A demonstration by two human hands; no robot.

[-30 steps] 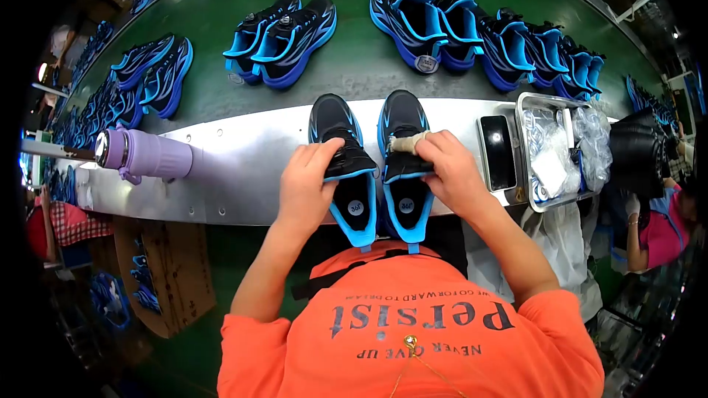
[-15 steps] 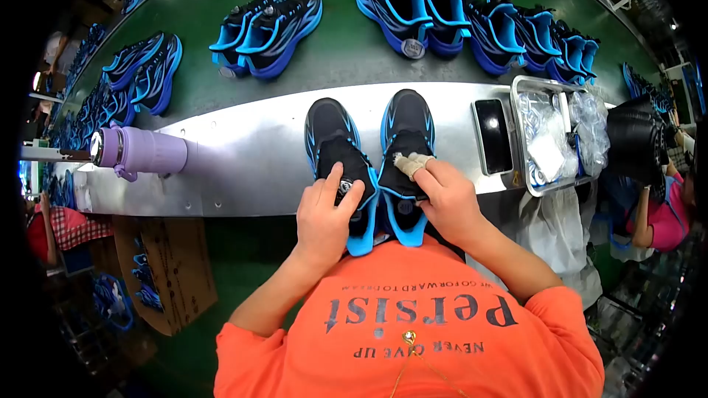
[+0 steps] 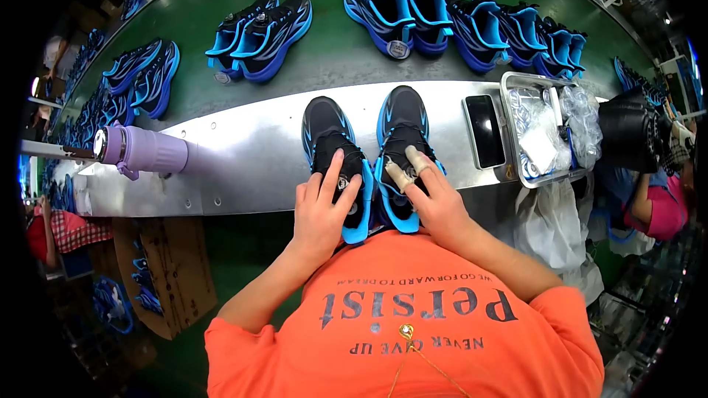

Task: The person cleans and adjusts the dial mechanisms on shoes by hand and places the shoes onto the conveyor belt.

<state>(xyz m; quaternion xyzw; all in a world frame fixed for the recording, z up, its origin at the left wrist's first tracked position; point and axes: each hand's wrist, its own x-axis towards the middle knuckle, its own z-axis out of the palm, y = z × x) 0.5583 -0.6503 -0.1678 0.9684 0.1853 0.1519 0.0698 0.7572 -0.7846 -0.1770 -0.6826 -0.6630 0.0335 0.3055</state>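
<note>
Two black and blue sneakers stand side by side on the metal ledge before me, toes pointing away: a left sneaker (image 3: 324, 119) and a right sneaker (image 3: 403, 114). My left hand (image 3: 318, 214) rests on the left one, thumb and index finger spread either side of a round badge on its tongue. Over the right sneaker's tongue and laces lies my right hand (image 3: 436, 203), its fingers stretched out and apart. Pale covers (image 3: 402, 175) wrap two of its fingertips. Both heels reach the orange shirt at my front.
More sneakers (image 3: 394, 18) stand in pairs on the green belt (image 3: 324, 59). A purple bottle (image 3: 151, 151) lies at the ledge's left. On the right are a phone (image 3: 484, 131) and a metal tray (image 3: 549, 177) of plastic-wrapped items. Below left stands a cardboard box (image 3: 184, 273); people work at both sides.
My right hand's fingers have gone from bunched on the right sneaker's tongue to spread over it, and laces now show across that tongue. My left hand stays on its sneaker. The view has shifted slightly.
</note>
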